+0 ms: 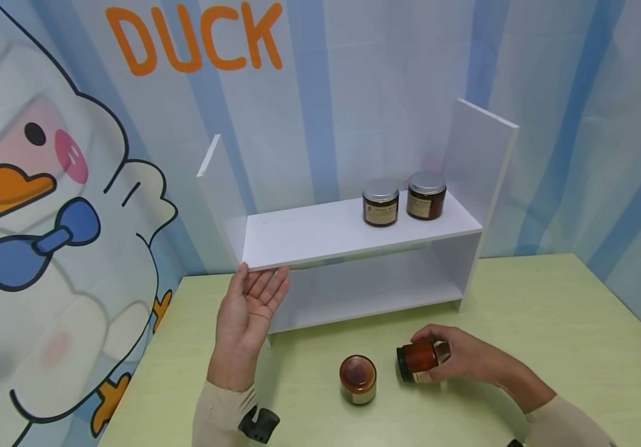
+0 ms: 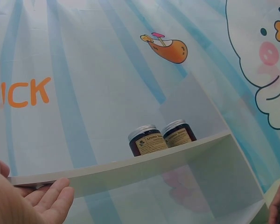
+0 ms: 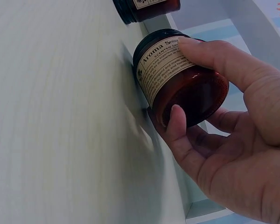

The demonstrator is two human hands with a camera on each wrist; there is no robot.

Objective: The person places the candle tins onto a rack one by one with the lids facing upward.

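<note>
My right hand (image 1: 454,354) grips an amber glass candle jar (image 1: 422,358), thumb on its label and fingers around its base. The jar is tipped on its side close over the table, its black lid facing left; the right wrist view shows the paper label (image 3: 163,65). Left of it, a second amber jar (image 1: 358,380) stands on the table base up. My left hand (image 1: 248,310) is palm up with extended fingers at the front edge of the white shelf's upper board (image 1: 298,236), near its left end; in the left wrist view its fingers (image 2: 53,198) lie below the board.
Two dark jars with silver lids, one (image 1: 380,203) left of the other (image 1: 426,196), stand on the upper board's right half. A tall side panel (image 1: 479,161) rises beside them. Below is a lower board (image 1: 365,292). The shelf stands on a pale green table (image 1: 527,323) before a printed curtain.
</note>
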